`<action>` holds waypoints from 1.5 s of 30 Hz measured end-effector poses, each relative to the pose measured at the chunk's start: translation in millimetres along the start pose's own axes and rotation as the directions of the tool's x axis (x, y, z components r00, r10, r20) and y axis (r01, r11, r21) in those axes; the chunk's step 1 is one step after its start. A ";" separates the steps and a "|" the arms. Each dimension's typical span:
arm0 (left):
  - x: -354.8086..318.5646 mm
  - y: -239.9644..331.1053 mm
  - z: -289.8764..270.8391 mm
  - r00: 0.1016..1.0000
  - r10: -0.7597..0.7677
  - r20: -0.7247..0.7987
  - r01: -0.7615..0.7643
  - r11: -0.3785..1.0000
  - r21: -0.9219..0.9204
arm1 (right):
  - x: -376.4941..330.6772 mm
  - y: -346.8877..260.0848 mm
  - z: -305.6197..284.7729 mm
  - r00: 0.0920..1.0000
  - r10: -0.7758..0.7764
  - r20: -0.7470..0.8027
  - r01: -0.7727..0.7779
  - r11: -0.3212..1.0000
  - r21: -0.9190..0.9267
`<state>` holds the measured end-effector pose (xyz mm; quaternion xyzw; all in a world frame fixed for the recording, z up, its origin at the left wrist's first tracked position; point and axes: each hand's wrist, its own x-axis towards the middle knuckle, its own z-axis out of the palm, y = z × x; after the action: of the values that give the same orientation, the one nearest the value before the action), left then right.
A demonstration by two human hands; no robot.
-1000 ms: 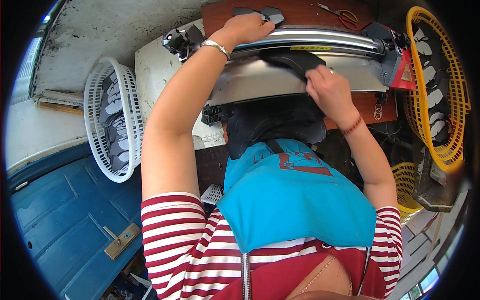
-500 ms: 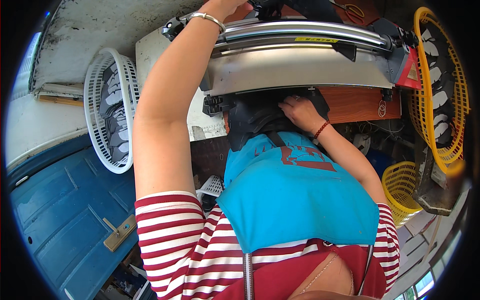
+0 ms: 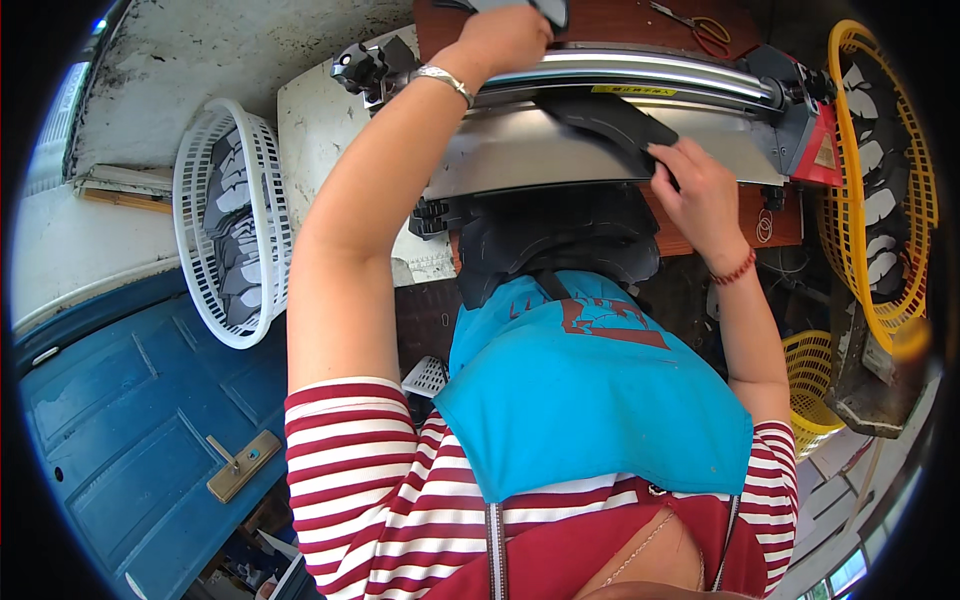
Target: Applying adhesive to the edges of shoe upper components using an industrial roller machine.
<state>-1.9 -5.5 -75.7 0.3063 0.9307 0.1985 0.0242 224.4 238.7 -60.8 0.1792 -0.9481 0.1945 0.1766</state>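
Note:
A thin, curved black sheet piece (image 3: 615,125) slants over the metal feed plate of the roller machine (image 3: 500,150). My right hand (image 3: 700,195) pinches its near right end between thumb and fingers. Behind the rollers, my left hand (image 3: 505,40) is closed on a dark flat piece with a grey face (image 3: 553,12), partly hidden by the hand and cut off by the upper edge. More black pieces (image 3: 560,235) lie in a loose pile on my lap, below the plate, over the blue apron (image 3: 590,400).
A white basket (image 3: 265,230) of black and grey pieces stands left; an orange-yellow basket (image 3: 835,200) of similar pieces is at right. Below it is a yellow basket (image 3: 812,380). Red-and-yellow-handled scissors (image 3: 710,38) lie behind the machine. A blue door (image 3: 150,420) is at lower left.
My right hand has risen from the lap pile to the metal plate, bringing a black piece. My left hand has shifted right and nearer behind the rollers; a grey-faced piece now shows beside it.

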 end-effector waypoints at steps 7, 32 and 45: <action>10.9 15.2 -18.8 0.963 -0.165 0.211 0.179 0.983 -0.047 | -46.5 -24.1 58.3 0.959 -0.281 0.043 0.257 0.920 0.296; 13.5 8.9 1.7 0.999 -0.011 0.038 0.013 0.998 -0.056 | -8.5 4.5 8.3 0.999 -0.017 -0.049 0.015 0.999 -0.042; 28.1 38.1 -47.3 0.892 -0.449 0.051 0.361 0.640 -0.679 | -82.6 -24.2 108.4 0.967 -0.138 0.214 0.073 0.955 0.288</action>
<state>-11.2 22.0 -15.4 0.0473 0.8393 0.5282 0.1200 277.7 193.4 -180.2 0.2745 -0.9144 0.2935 0.0482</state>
